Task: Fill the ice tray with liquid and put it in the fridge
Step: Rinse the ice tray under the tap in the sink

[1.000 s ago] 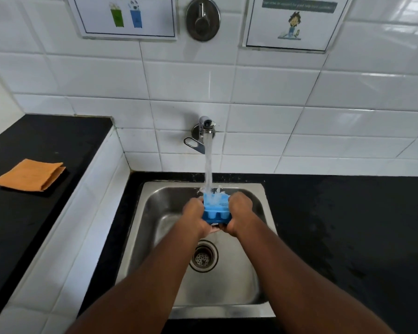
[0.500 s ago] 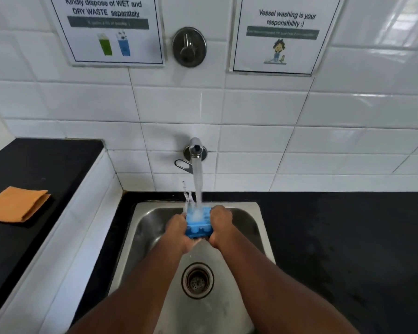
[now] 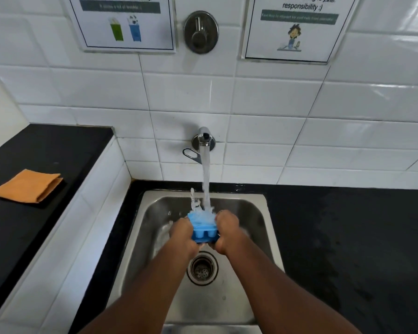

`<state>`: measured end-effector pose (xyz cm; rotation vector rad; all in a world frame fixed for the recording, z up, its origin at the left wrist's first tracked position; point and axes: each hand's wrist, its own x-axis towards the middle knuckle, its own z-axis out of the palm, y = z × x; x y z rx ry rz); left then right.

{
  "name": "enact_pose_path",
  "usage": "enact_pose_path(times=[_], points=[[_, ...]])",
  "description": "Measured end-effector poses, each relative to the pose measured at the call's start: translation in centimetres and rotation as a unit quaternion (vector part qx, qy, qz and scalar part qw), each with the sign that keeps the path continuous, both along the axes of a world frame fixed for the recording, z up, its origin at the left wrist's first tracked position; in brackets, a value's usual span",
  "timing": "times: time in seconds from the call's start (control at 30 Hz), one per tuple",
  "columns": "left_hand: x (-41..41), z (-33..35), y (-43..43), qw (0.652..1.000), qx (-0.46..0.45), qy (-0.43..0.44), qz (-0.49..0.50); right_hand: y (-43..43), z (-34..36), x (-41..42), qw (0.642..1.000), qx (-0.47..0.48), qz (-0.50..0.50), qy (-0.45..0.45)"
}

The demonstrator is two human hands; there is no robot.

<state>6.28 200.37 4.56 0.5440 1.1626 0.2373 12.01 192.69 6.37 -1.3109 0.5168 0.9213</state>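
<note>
1. clearance round the blue ice tray (image 3: 204, 229) is tight on my feed: it is held over the steel sink (image 3: 261, 208), just behind the drain (image 3: 202, 267), with basin walls on both sides and the wall tap (image 3: 204, 137) above and behind it.
2. the left hand (image 3: 182, 233) grips the tray's left end and the right hand (image 3: 227, 231) its right end, fingers curled round it.
3. the water stream (image 3: 206, 179) falls from the tap onto the tray's far half and splashes up on the left.
4. the widest flat run i see is the black counter (image 3: 348, 237) to the right. to the left, a white tiled step rises to a higher black ledge (image 3: 34, 153), where a folded orange cloth (image 3: 27, 185) lies well apart from the sink.
5. the left sign (image 3: 121, 22), cut off at the top, shows "separately" over a green and a blue bin. the right sign (image 3: 297, 27) reads "vessel washing is your responsibility :)". the smaller lines are blurred.
6. the tray looks like moulded plastic with rounded cups. the sink is brushed metal with rounded corners, and the wall tiles are glossy. a round metal fitting (image 3: 200, 32) sits between the signs.
</note>
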Motion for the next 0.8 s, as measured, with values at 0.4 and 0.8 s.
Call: enact_pose_path(times=[0.4, 0.8], points=[[-2.3, 0.1, -3.1, 0.999, -0.028, 0.009, -0.023, -3.2, 0.0, -2.2, 0.999, -0.024, -0.023, -0.006], [-2.5, 1.5, -0.8, 0.998, 0.038, 0.044, -0.035, -1.1, 0.8, -2.9, 0.997, -0.029, -0.005, -0.066]])
